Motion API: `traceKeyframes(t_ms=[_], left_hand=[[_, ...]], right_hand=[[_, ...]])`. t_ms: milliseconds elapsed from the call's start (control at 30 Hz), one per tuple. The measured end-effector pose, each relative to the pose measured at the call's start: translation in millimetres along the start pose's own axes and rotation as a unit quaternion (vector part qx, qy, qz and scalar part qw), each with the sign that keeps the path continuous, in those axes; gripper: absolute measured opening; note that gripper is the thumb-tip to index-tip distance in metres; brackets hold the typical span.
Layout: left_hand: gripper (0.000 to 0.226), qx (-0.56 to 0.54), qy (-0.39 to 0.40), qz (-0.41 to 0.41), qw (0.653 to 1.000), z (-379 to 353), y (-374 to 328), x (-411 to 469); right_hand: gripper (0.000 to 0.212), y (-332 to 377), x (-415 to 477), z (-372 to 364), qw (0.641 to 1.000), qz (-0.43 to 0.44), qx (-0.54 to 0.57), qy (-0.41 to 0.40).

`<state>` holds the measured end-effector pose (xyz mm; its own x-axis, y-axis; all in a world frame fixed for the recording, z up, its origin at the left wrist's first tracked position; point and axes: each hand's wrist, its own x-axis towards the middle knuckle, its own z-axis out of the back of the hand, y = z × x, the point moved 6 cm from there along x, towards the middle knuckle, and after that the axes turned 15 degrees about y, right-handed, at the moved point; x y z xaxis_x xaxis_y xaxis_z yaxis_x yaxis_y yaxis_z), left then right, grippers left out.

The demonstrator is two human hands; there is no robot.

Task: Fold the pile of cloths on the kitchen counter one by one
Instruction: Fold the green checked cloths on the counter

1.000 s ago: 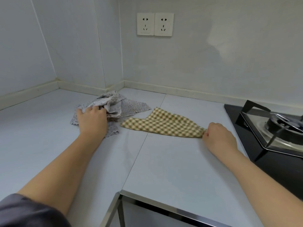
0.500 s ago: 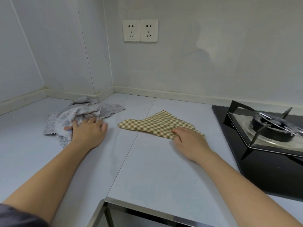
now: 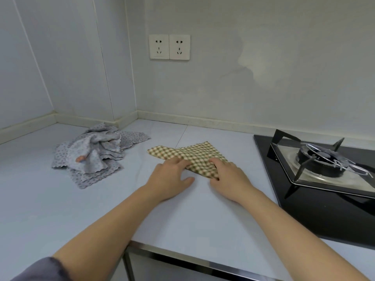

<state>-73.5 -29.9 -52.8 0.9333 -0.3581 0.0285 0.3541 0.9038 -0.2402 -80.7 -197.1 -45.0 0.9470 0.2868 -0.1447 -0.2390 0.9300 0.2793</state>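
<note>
Two hands on one cloth, head view only. The checked cloth [image 3: 194, 154], tan and cream, lies mostly flat on the counter [image 3: 60, 209] around frame centre. One pointed end reaches left, the bulk sits toward the right.

At its near edge, the left hand [image 3: 169, 176]: fingers fairly straight, tips on the fabric, thumb splayed out on bare counter. Reads as a flat press, nothing gripped.

Just beside it, right of centre, the right hand [image 3: 230, 175]: fingers laid over the cloth, slightly bent, and the cloth's near corner runs under the thumb side. Pinch or plain press, cannot tell. The hands are close but apart, with a strip of cloth showing between them.

The pile of grey cloths [image 3: 95, 153] sits left of centre near the wall corner. It is crumpled, with a dotted pattern and scalloped edges, and is well apart from both hands. A small orange bit pokes out of the folds, too small to identify.

Right side of frame: black gas hob [image 3: 324, 209] with burner [image 3: 320, 159] and pan supports, near the checked cloth but not touching. Twin wall sockets [image 3: 169, 47] upper centre. Steel edge [image 3: 182, 257] along the bottom where the counter ends. Grey sleeve [image 3: 40, 269] lower left, on the left arm.
</note>
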Motion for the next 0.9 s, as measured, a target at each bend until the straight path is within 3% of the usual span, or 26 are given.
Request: traceKeyframes(t_ms=[167,267,367,433,500,633,700,733,767,833,867,900], left_hand=[[0.021,-0.064,-0.091,0.017,0.994,0,3,2],[0.011,-0.046,-0.123,0.005,0.991,4,2,-1],[0.009,-0.050,-0.147,-0.006,0.988,8,-3,-6],[0.009,-0.121,-0.157,-0.006,0.980,12,-4,-11],[0.009,-0.207,-0.167,-0.002,0.964,17,-1,-17],[0.020,-0.342,-0.186,-0.010,0.921,33,-3,-29],[0.027,-0.465,-0.072,-0.042,0.881,32,-11,-27],[0.030,-0.540,0.016,-0.058,0.839,28,-18,-26],[0.029,-0.603,0.087,-0.064,0.791,24,-24,-27],[0.020,-0.667,0.110,-0.049,0.735,22,-21,-26],[0.018,-0.666,0.077,-0.022,0.741,22,-13,-23],[0.022,-0.629,0.032,0.015,0.776,22,-3,-20]], right_hand=[[0.059,-1,-4,1,0.994,0.043,0.072,-0.064],[0.054,-3,-3,4,0.995,0.042,0.060,-0.073],[0.036,-12,-4,9,0.994,0.026,0.033,-0.106],[0.018,-18,-7,15,0.979,0.039,0.133,-0.149],[0.014,-23,-13,22,0.926,0.059,0.327,-0.180],[0.023,-26,-19,25,0.760,0.059,0.620,-0.186],[0.014,-26,-22,22,0.682,0.046,0.715,-0.149],[0.008,-25,-23,20,0.656,0.048,0.745,-0.113],[0.012,-24,-25,19,0.640,0.050,0.764,-0.069],[0.021,-25,-31,18,0.622,0.044,0.782,-0.014],[0.021,-28,-32,20,0.627,0.037,0.778,-0.014],[0.021,-32,-33,21,0.641,0.024,0.767,-0.033]])
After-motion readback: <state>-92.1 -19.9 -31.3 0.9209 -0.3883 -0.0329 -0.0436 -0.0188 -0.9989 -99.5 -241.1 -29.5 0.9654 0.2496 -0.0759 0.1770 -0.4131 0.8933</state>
